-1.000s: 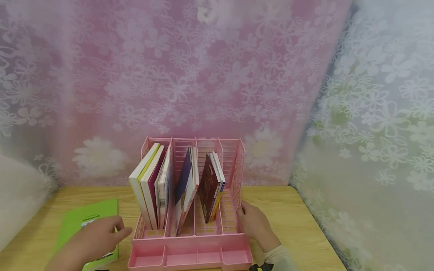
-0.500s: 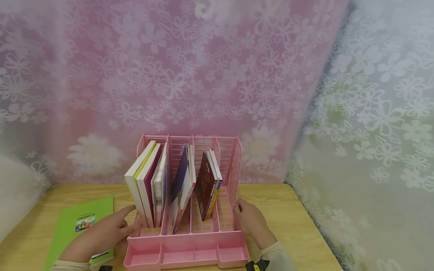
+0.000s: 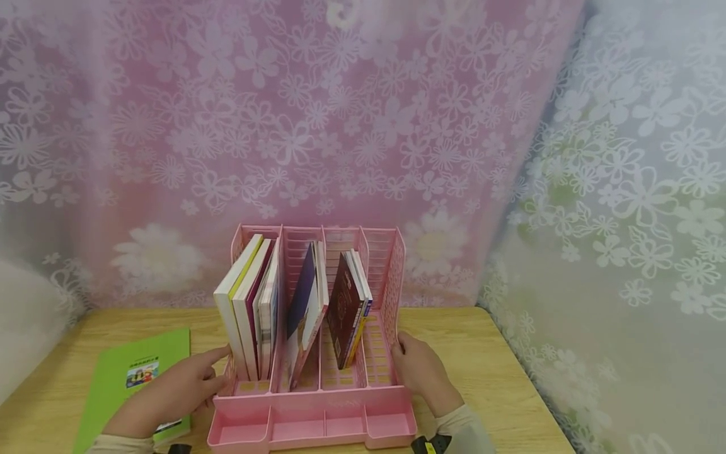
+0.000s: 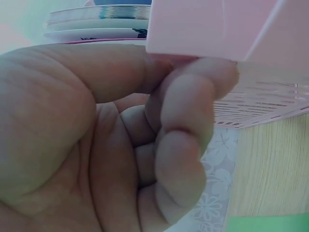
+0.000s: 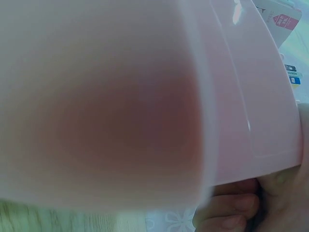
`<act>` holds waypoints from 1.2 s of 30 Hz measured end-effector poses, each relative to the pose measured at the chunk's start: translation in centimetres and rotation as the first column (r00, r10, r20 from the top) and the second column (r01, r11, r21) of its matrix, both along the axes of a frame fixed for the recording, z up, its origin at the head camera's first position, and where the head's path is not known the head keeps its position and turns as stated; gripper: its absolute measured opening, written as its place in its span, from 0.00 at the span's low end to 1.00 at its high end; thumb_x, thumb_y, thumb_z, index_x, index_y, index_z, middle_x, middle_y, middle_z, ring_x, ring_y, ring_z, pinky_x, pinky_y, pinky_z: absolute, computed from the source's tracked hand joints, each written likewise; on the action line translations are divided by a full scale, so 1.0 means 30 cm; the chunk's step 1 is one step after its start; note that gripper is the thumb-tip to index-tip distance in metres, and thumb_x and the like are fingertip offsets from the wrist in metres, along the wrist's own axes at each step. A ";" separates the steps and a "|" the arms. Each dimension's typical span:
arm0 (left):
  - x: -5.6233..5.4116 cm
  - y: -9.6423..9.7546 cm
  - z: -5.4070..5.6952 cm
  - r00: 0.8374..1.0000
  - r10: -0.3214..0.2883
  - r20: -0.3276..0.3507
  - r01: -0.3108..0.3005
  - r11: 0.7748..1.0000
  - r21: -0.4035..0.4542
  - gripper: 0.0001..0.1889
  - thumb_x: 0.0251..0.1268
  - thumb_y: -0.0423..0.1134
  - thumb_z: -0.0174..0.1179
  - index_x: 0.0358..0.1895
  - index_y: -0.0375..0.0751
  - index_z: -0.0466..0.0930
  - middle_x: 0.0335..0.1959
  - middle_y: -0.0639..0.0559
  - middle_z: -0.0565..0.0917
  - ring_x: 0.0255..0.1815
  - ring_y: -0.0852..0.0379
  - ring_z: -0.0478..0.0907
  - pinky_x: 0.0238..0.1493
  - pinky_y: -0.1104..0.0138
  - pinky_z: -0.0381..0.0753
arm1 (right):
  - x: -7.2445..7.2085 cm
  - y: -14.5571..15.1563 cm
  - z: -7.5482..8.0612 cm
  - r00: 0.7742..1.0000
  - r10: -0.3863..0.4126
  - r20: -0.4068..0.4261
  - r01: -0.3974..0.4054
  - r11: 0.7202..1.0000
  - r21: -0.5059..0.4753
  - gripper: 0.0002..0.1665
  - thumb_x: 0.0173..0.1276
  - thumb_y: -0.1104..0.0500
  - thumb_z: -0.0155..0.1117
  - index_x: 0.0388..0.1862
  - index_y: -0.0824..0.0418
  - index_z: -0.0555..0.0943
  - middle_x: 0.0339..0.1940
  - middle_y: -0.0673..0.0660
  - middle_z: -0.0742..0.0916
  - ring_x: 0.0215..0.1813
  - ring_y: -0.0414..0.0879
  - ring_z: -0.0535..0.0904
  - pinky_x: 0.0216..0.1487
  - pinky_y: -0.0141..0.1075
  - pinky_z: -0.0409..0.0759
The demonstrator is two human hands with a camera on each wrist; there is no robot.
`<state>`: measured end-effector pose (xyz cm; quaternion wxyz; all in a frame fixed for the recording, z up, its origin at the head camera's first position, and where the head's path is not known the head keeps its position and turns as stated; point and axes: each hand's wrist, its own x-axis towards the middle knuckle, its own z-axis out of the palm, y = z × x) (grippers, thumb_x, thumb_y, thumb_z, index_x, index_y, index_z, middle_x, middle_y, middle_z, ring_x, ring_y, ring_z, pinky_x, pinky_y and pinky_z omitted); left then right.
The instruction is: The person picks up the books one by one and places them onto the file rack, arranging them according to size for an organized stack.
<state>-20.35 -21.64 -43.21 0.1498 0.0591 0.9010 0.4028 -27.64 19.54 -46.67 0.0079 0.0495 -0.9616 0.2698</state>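
Observation:
A pink plastic desktop book rack [image 3: 317,398] stands on the table, with upright compartments behind a row of shallow front trays. My left hand [image 3: 176,389] holds its left side low near the front; in the left wrist view, thumb and curled fingers [image 4: 186,104] pinch the rack's lower edge. On the opposite side, my right hand [image 3: 424,373] grips the right wall, fingers [image 5: 229,205] curled under the pink edge in the right wrist view. Thick books [image 3: 242,309] lean in the leftmost compartment. Thinner books [image 3: 309,315] and a dark maroon book [image 3: 345,309] tilt in the middle ones.
A green book [image 3: 121,378] lies flat on the wooden table [image 3: 465,353] to the left, partly under my left forearm. The rack's rightmost compartment [image 3: 377,347] holds no books. A flowered pink curtain [image 3: 340,126] hangs behind, and a pale one [image 3: 624,221] at right.
My left hand has moved right, from above the green book to the rack's left side, and taken hold there. The right hand keeps its grip. The view has shifted slightly.

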 end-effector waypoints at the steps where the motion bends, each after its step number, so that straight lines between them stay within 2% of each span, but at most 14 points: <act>1: 0.000 0.001 -0.001 1.000 0.000 0.000 0.000 1.000 0.000 0.36 0.77 0.38 0.59 0.79 0.27 0.55 0.24 0.47 0.78 0.26 0.49 0.79 0.28 0.59 0.78 | 0.000 0.000 0.001 1.000 -0.001 0.002 0.001 1.000 0.000 0.15 0.83 0.51 0.49 0.50 0.56 0.82 0.29 0.52 0.80 0.31 0.46 0.73 0.35 0.42 0.72; 8: 0.001 -0.002 -0.001 1.000 0.001 0.008 -0.001 1.000 0.011 0.35 0.78 0.37 0.58 0.80 0.27 0.54 0.24 0.47 0.78 0.26 0.48 0.79 0.27 0.59 0.77 | -0.001 -0.006 0.001 1.000 -0.011 0.012 0.011 1.000 -0.003 0.17 0.83 0.52 0.49 0.56 0.57 0.82 0.33 0.52 0.82 0.33 0.46 0.74 0.37 0.43 0.73; 16: -0.008 -0.008 0.001 1.000 -0.026 0.005 0.026 0.999 0.026 0.35 0.79 0.37 0.56 0.80 0.26 0.53 0.26 0.46 0.78 0.28 0.48 0.80 0.29 0.59 0.78 | -0.003 -0.009 0.008 1.000 -0.008 0.014 0.008 1.000 -0.001 0.19 0.84 0.52 0.47 0.58 0.58 0.82 0.32 0.52 0.82 0.35 0.47 0.75 0.39 0.45 0.74; 22: -0.005 -0.009 -0.009 1.000 -0.026 0.007 0.026 0.999 0.041 0.34 0.79 0.36 0.55 0.80 0.26 0.53 0.26 0.47 0.78 0.28 0.49 0.79 0.29 0.59 0.77 | 0.000 -0.004 0.010 1.000 -0.004 0.012 0.004 1.000 0.005 0.19 0.85 0.51 0.47 0.57 0.57 0.82 0.33 0.53 0.83 0.36 0.48 0.75 0.40 0.46 0.74; 30: 0.000 -0.015 -0.009 0.999 -0.041 0.010 0.040 0.997 0.065 0.35 0.80 0.38 0.56 0.80 0.27 0.53 0.25 0.46 0.77 0.28 0.48 0.79 0.28 0.59 0.77 | -0.002 -0.004 -0.003 1.000 -0.019 -0.009 0.019 1.000 -0.002 0.18 0.84 0.50 0.50 0.53 0.56 0.84 0.32 0.51 0.83 0.34 0.47 0.74 0.37 0.43 0.72; 36: 0.001 -0.017 -0.009 0.999 -0.051 0.008 0.050 0.997 0.058 0.35 0.80 0.38 0.55 0.80 0.27 0.53 0.25 0.47 0.77 0.27 0.48 0.78 0.28 0.59 0.76 | -0.009 -0.003 -0.007 1.000 -0.019 0.000 0.019 1.000 0.006 0.18 0.84 0.48 0.49 0.47 0.55 0.84 0.33 0.52 0.83 0.33 0.47 0.74 0.35 0.43 0.71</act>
